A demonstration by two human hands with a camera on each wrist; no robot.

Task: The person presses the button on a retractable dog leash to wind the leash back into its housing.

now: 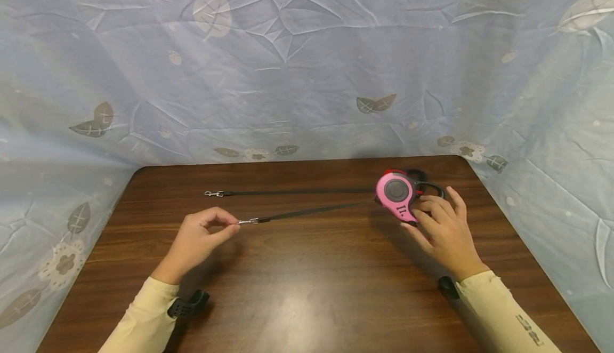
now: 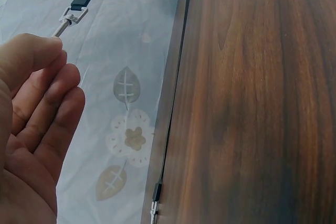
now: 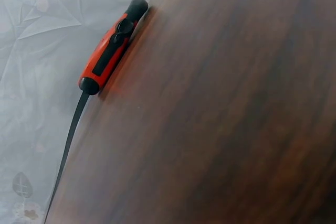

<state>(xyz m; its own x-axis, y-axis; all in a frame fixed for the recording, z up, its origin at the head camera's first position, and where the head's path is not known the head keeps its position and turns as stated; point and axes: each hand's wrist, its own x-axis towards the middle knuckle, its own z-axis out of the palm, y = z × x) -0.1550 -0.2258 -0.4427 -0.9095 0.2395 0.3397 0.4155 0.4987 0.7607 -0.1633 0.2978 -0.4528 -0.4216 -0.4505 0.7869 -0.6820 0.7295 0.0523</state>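
One pink leash (image 1: 396, 188), one red leash (image 3: 107, 51): that makes 2. One near cord (image 1: 312, 211) and one far cord (image 1: 297, 191), so 2 again. Near clip (image 1: 248, 221) plus far clip (image 1: 213, 193) is 2. One left hand (image 1: 199, 240), one right hand (image 1: 443, 235): 2. Left sleeve (image 1: 144, 315), right sleeve (image 1: 503, 310): 2. Left wrist gadget (image 1: 184, 306) and right wrist gadget (image 1: 447, 287): 2 show. There is 1 desk (image 1: 297, 267). Can't tell whether the patterned cloth (image 1: 307, 86) is one sheet or several.
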